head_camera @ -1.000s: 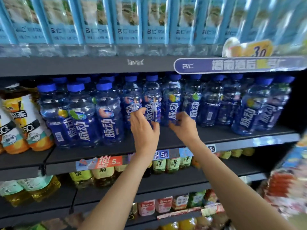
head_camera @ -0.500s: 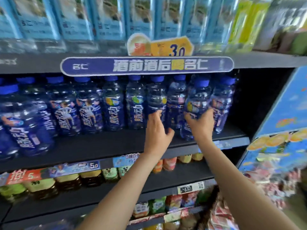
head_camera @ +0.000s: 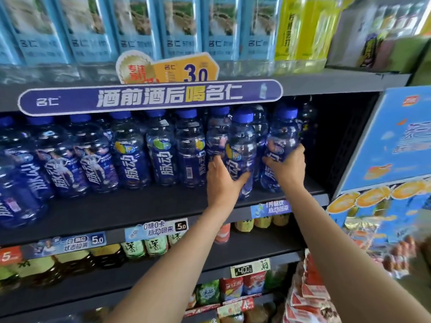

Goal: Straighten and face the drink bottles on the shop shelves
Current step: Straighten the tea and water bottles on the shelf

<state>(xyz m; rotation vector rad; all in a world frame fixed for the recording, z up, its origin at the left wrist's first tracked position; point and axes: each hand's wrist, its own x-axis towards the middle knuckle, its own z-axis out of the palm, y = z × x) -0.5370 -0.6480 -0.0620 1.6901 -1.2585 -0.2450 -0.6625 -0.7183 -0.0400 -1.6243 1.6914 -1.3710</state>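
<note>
A row of blue drink bottles with blue caps [head_camera: 130, 150] stands along the dark middle shelf [head_camera: 140, 210]. Near the row's right end, my left hand [head_camera: 222, 177] grips the lower body of one blue bottle [head_camera: 241, 145], which leans a little and stands forward of its neighbours. My right hand [head_camera: 285, 165] wraps around the rightmost blue bottle [head_camera: 281, 138], its label facing out. One bottle [head_camera: 190, 157] to the left of my hands shows its barcode side.
Pale blue cartons [head_camera: 130, 26] and a yellow bottle pack [head_camera: 303, 29] fill the top shelf above a purple sign strip [head_camera: 149, 96]. Tea bottles [head_camera: 149, 245] and snack packs sit on lower shelves. A blue display stand [head_camera: 401, 141] rises at the right, beside a dark gap.
The view has shifted right along the shelf. Both hands moved from bottles mid-row to the two bottles at the right end, and the left-hand bottle has come forward.
</note>
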